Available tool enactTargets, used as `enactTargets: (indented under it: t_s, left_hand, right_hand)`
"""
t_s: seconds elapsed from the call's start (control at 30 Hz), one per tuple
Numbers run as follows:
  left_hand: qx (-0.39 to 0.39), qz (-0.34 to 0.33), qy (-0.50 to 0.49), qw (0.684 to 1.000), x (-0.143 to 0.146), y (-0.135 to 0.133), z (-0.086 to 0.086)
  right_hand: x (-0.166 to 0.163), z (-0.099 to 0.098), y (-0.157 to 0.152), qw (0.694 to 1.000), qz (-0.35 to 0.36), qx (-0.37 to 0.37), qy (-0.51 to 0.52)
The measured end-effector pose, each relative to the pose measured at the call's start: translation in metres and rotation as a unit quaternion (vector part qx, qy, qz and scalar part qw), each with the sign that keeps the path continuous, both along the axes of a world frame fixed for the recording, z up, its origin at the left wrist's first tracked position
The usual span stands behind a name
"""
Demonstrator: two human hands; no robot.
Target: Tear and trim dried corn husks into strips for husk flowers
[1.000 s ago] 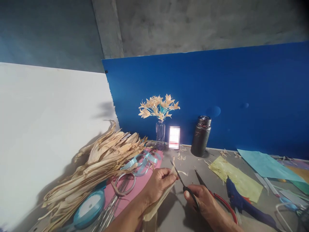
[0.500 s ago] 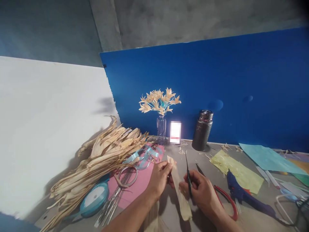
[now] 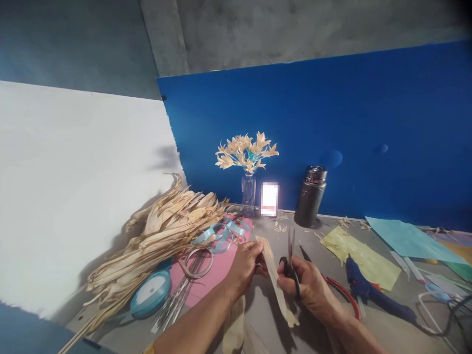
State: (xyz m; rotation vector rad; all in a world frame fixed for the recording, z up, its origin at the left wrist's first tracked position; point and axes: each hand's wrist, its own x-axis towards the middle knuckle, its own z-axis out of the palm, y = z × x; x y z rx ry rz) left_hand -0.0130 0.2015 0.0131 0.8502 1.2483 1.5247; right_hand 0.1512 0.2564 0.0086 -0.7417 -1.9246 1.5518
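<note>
My left hand pinches the upper part of a long pale corn husk strip that hangs down over the grey table. Just right of it my right hand grips black-handled scissors, blades upright and slightly apart, close beside the strip. The two hands nearly touch above the table. A pile of dried corn husks lies to the left. More husk pieces lie under my left forearm.
Pink paper holds blue ribbon, a ring and wire stems. A ribbon spool lies front left. At the back stand a vase of husk flowers and a dark jar. Pliers, glue gun and coloured sheets lie to the right.
The scissors swung from a slant to upright beside the strip. My left hand turned the husk strip so it hangs downward, and my hands came closer together. The view shifted a little.
</note>
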Motion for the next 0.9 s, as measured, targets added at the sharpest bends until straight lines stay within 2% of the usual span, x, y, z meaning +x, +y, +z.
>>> enactTargets:
  t_s: [0.2, 0.37, 0.43, 0.5, 0.73, 0.8, 0.9]
  left_hand:
    - [0.012, -0.049, -0.073, 0.996, 0.002, -0.003, 0.001]
    - [0.039, -0.089, -0.087, 0.991, 0.011, -0.002, -0.007]
    - [0.053, -0.119, -0.100, 0.986, 0.013, 0.000, -0.010]
    - [0.048, -0.122, -0.110, 0.985, 0.013, 0.000, -0.011]
    - [0.000, -0.041, -0.046, 0.998, 0.019, -0.002, -0.004]
    - [0.005, -0.027, 0.002, 1.000, 0.021, -0.004, -0.001]
    - [0.006, 0.007, 0.100, 0.995, 0.024, -0.006, 0.001]
  right_hand:
    - [-0.002, -0.006, 0.000, 0.994, -0.045, 0.093, -0.035]
    - [-0.001, -0.004, 0.000, 0.991, -0.031, 0.128, -0.030]
    - [0.001, -0.005, 0.002, 0.993, -0.021, 0.114, -0.030]
    - [0.002, -0.009, 0.006, 0.995, -0.031, 0.092, -0.025]
    - [-0.003, -0.021, 0.021, 0.975, -0.216, 0.045, -0.024]
    - [-0.004, -0.019, 0.021, 0.977, -0.213, -0.004, -0.018]
    - [-0.004, -0.016, 0.020, 0.985, -0.164, -0.052, -0.001]
